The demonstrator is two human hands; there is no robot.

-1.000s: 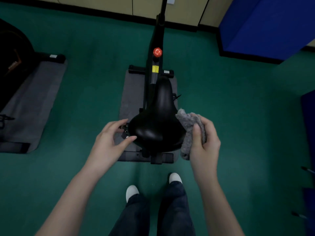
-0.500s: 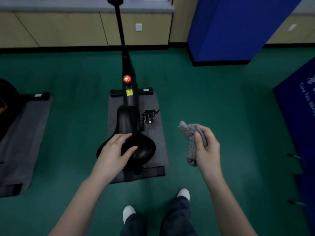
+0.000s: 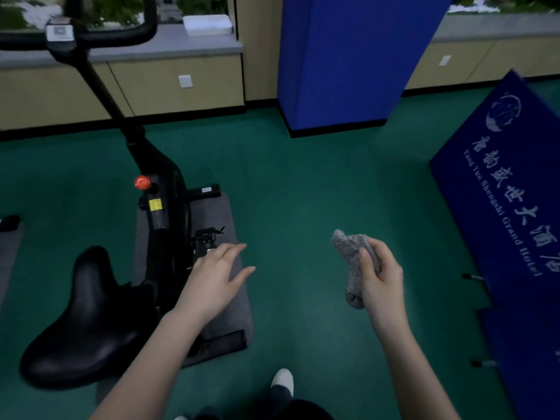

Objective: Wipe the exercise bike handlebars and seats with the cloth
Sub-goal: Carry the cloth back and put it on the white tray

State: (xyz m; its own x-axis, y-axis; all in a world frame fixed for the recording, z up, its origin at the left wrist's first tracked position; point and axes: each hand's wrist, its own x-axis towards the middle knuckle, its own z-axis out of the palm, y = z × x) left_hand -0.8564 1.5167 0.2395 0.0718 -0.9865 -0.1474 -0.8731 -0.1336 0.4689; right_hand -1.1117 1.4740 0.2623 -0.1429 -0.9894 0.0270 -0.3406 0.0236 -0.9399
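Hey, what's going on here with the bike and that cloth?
A person stands beside a black exercise bike that sits on a grey mat. Their right hand grips a bunched grey cloth, held in the air well to the right of the bike. Their left hand is open with fingers spread, holding nothing, just right of the frame. At this moment the cloth touches neither the seat nor the handlebars.
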